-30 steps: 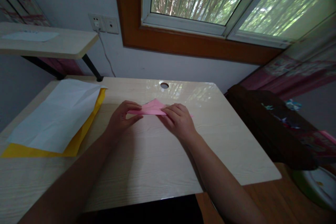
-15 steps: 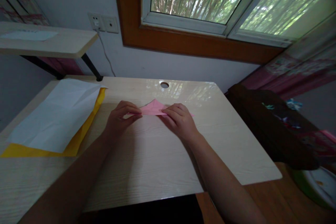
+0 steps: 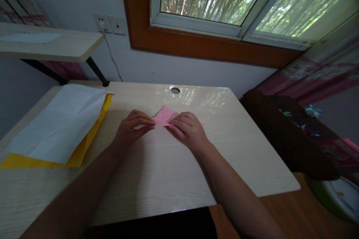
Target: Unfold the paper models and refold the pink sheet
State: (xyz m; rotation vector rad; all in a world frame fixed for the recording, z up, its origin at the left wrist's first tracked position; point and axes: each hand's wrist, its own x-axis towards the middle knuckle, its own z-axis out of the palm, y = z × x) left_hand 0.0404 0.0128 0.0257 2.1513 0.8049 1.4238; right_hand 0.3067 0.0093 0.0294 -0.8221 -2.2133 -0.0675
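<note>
Paper (image 3: 165,118) on table (image 3: 168,168), sheets (image 3: 60,123) left

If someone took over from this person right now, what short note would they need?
Left hand: fingertips pinching the left end of the pink paper.
Right hand: fingers pressing its right part onto the desk.
Done: the pink paper is folded, with a point toward the window.
Left: it is partly folded; the final shape cannot be told.
White sheet lies on a yellow sheet, untouched, at the left.

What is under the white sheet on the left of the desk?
A yellow sheet lies under the white sheet, showing only as a strip along its right and near edges. The rest of it is covered, so whether anything else lies beneath cannot be seen.
</note>
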